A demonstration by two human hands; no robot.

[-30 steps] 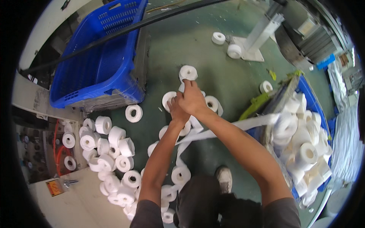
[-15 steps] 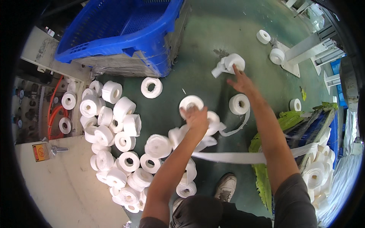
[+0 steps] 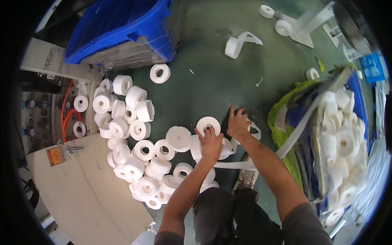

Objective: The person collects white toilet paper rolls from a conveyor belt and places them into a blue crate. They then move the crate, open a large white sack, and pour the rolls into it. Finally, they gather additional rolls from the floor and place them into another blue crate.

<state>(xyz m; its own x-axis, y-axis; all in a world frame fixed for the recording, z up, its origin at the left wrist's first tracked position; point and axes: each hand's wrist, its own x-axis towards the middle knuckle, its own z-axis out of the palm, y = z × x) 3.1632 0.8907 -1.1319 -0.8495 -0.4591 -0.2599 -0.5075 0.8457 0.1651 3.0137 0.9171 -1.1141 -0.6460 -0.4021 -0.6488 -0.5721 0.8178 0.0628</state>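
Note:
My left hand (image 3: 211, 143) grips a white tape roll (image 3: 207, 123) that stands on edge among other rolls on the green floor. Just to its right, my right hand (image 3: 238, 123) is spread palm down over a loose loop of white strip (image 3: 255, 131) and holds nothing. A long white strip (image 3: 295, 132) runs from under my hands up to the crate on the right. Farther off on the floor lies a roll with a loose tail (image 3: 236, 45).
A heap of white rolls (image 3: 130, 143) covers the floor at left, beside a beige panel (image 3: 77, 192). A blue basket (image 3: 122, 24) stands at the back left. On the right, a crate lined with a green bag (image 3: 281, 122) holds several rolls. My shoe (image 3: 247, 179) is below my hands.
My right hand let go of the roll with the loose tail, which now lies farther off, and drew back beside my left hand. My left hand now grips an upright roll.

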